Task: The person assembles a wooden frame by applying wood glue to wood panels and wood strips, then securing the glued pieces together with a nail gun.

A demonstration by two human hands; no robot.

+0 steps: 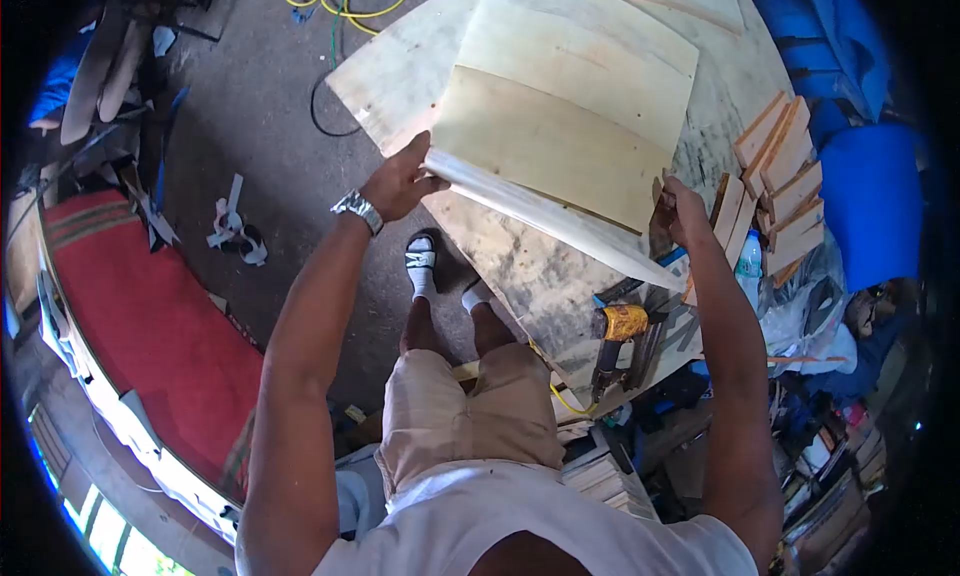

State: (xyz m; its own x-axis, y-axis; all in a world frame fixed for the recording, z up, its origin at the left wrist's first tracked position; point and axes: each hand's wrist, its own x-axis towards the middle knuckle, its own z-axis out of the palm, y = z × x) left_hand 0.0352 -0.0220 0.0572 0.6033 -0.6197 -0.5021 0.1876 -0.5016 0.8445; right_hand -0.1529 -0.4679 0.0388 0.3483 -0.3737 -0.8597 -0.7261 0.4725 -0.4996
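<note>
A pale plywood panel (pixel 545 141) is raised at its near side above a large plywood sheet on the work table. My left hand (pixel 405 181) is closed on the panel's near left corner, thumb along the edge. At the near right corner, my right hand (pixel 683 214) is closed around the panel's edge, its fingertips partly hidden. A long pale strip (pixel 540 216) runs along the near edge between my hands. Nearer to me on the table lies a yellow and black nail gun (pixel 622 323), just below my right hand.
Several short wood pieces (pixel 785 156) are stacked right of the panel, near a plastic bottle (pixel 748 259). A blue cushion-like thing (pixel 880 206) stands farther right. A red upholstered piece (pixel 150 326) is at left. A yellow hose (pixel 385 6) lies on the floor.
</note>
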